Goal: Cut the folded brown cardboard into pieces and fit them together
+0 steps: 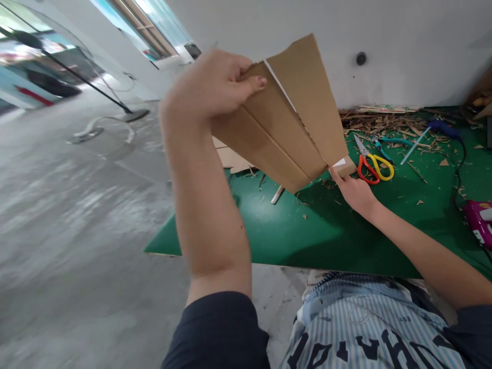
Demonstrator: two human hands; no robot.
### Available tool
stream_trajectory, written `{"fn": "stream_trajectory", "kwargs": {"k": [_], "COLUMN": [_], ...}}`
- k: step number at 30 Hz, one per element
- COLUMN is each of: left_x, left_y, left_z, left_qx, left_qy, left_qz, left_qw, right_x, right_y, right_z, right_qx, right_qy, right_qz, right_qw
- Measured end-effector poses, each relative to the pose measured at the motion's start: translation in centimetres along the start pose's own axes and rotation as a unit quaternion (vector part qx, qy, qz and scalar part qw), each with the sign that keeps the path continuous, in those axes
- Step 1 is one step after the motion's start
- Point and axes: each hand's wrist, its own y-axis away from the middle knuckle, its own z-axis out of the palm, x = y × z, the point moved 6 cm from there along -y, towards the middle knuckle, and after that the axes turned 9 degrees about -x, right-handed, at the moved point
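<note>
A creased sheet of brown cardboard (280,118) is held up at a tilt over the green table, with a narrow slit between two of its panels. My left hand (223,84) pinches its upper left edge, thumb on the near face. At the lower right corner, my right hand (353,192) has its fingers closed on the cardboard, beside a small flap with a white patch. Just right of that hand lie scissors (374,164) with one red and one yellow handle. Teal-handled pliers (384,146) rest behind them.
Cardboard scraps (384,123) pile along the wall at the back of the green table (269,236). A blue glue gun (444,128) with a clear stick lies back right, its cord running toward a magenta device (478,223). A floor stand (134,114) is at far left.
</note>
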Motion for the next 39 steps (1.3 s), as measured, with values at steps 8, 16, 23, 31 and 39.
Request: {"fn": "stream_trajectory", "kwargs": {"k": [8,16,23,31,39], "left_x": [-2.2,-3.6,-2.0,5.8,4.9], "left_y": [-1.4,-2.8,2.0,9.1,5.2], "left_z": [0.6,1.9,2.3,16.6,26.2], "left_qx": [-0.014,-0.04,0.114,0.072,-0.036], "left_qy": [0.002,0.003,0.006,0.199,0.663], "left_qz": [-0.032,-0.062,-0.094,0.06,-0.178], "left_qw": [0.999,0.997,0.989,0.976,0.727], "right_x": [0.2,0.1,0.4,1.4,2.0], "right_y": [-0.2,-0.3,-0.8,-1.1,-0.7], "right_z": [0.2,0.5,0.6,-0.1,-0.8], "right_qx": [-0.015,-0.026,-0.026,0.017,0.046], "right_qy": [-0.013,-0.034,-0.044,-0.131,-0.17], "right_qz": [0.005,0.005,0.008,0.021,0.027], "right_qw": [1.0,0.999,0.999,0.991,0.984]}}
